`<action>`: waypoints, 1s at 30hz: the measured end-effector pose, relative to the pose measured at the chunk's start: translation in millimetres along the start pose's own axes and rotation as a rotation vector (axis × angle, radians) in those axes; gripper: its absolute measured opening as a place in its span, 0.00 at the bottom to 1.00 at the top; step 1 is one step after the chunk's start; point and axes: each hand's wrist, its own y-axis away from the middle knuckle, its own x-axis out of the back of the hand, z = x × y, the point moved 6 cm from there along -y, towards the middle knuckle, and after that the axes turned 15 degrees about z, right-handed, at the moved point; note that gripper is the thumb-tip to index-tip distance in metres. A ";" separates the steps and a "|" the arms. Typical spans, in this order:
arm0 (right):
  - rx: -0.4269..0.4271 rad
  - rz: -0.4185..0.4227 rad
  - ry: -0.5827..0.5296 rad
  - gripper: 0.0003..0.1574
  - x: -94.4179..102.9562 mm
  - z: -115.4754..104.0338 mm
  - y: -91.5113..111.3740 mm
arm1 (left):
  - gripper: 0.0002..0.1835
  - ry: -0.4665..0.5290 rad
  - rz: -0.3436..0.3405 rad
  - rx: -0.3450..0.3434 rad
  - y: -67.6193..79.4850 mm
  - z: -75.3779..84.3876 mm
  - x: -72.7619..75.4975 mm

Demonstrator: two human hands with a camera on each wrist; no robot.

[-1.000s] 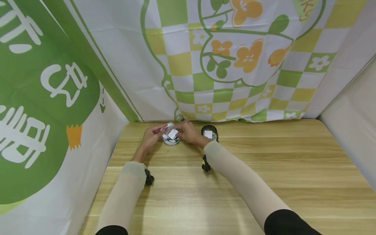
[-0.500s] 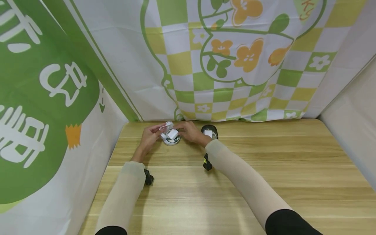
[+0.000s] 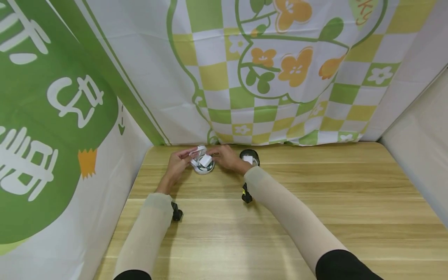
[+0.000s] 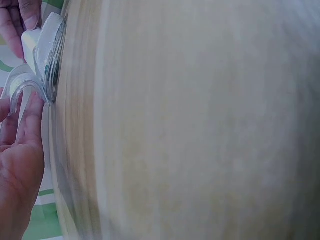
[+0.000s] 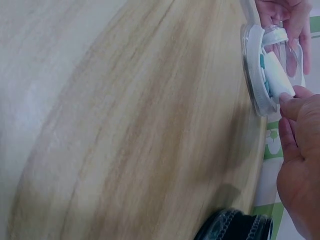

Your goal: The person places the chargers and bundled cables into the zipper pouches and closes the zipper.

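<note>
A round case with a white rim (image 3: 204, 171) stands at the table's back edge, its clear lid (image 3: 201, 148) raised. Inside lies a white block (image 5: 278, 75), tilted, along with something white and green. My left hand (image 3: 176, 166) holds the clear lid from the left, fingers and thumb around its edge. From the other side, my right hand (image 3: 228, 158) pinches the end of the white block between thumb and fingers. In the right wrist view the right thumb (image 5: 289, 104) lies against the block. What the block is cannot be made out.
Just right of my right hand stands a black round case (image 3: 257, 154), with a zipper visible in the right wrist view. A second white block (image 3: 248, 159) sits in it. A patterned curtain (image 3: 273, 116) hangs behind the wooden table (image 3: 315, 202).
My right forearm has shifted slightly to the right, and the raised lid has moved a little to the left. Both hands keep their holds.
</note>
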 end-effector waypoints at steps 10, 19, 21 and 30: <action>-0.039 0.010 0.011 0.20 -2.5 1.0 1.5 | 0.21 -0.032 -0.002 -0.038 3.8 3.6 -2.7; -0.072 0.094 -0.065 0.21 5.5 1.9 2.9 | 0.24 -0.095 -0.028 -0.072 5.6 5.3 -7.1; -0.073 0.112 -0.076 0.21 8.0 2.3 2.7 | 0.24 -0.108 -0.039 -0.076 5.7 5.8 -8.3; -0.091 0.130 -0.097 0.22 12.2 5.3 3.0 | 0.25 -0.195 -0.034 -0.098 7.0 5.0 -8.6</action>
